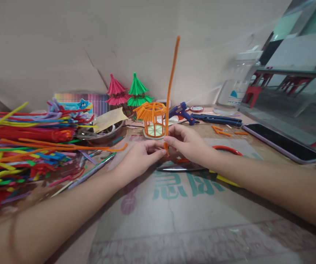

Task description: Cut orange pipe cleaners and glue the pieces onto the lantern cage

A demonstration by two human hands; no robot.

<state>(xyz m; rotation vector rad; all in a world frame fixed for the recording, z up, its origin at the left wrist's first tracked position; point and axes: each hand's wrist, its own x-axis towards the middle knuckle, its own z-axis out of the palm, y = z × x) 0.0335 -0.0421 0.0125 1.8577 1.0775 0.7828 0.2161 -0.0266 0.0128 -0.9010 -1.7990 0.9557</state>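
My left hand and my right hand meet over the middle of the table. Both pinch the lower end of a long orange pipe cleaner that stands upright between them. Just behind the fingers sits a small orange pipe-cleaner pavilion with a fringed roof and a pale green base. Red-handled scissors lie under my right wrist, partly hidden.
A big heap of coloured pipe cleaners fills the left side. Pink and green pipe-cleaner trees stand at the back. A blue glue gun, dark pliers, a plastic bottle and a phone lie to the right.
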